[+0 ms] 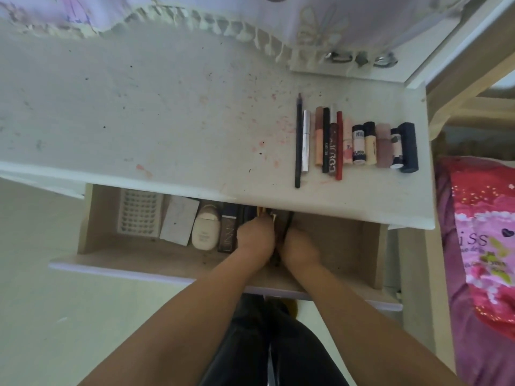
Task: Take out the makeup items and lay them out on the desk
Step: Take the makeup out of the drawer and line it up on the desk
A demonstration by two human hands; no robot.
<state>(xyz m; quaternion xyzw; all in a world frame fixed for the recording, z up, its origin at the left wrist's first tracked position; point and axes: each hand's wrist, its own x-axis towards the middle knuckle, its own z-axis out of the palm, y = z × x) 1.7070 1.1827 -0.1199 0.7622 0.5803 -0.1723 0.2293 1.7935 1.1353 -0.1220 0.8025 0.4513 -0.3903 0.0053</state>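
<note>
From here I read little: a short white tube [359, 145] in the row of makeup items [356, 143] on the desk [167, 121] shows dark print too blurred to spell out, and a brown tube [332, 150] carries large pale letters I cannot resolve. In the open drawer [348, 238] a dark box [229, 232] bears tall thin lettering, unreadable. Both hands reach in: my left hand [255, 236] curls round dark items [274, 218] (gold glints among them) under the desk edge; the right hand [299, 246] is beside it, fingers hidden, so I cannot tell its grip. A pink blanket [485, 240] reads "iss", cut off.
</note>
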